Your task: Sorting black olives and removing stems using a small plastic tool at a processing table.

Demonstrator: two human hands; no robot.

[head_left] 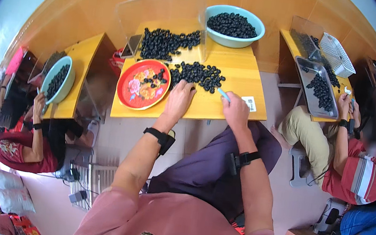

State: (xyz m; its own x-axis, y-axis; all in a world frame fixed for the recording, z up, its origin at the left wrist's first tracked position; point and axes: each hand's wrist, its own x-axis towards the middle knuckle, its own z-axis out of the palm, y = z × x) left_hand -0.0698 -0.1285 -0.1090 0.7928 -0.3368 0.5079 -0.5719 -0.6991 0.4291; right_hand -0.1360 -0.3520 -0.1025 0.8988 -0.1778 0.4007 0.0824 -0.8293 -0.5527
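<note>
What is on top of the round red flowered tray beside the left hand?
On the round red flowered tray, a few small dark round fruits lie near its upper right; the flower print shows elsewhere. The left hand rests beside it, covering nothing on it.

Table (227, 108): round tray (143, 84) at front left, holding a few dark berries; loose berry pile (197, 74) just right of it, left hand (180, 98) at its near edge, right hand (235, 109) further right. Behind: clear bin (165, 22) with more berries; bowl (234, 26) of berries at back right.
</note>
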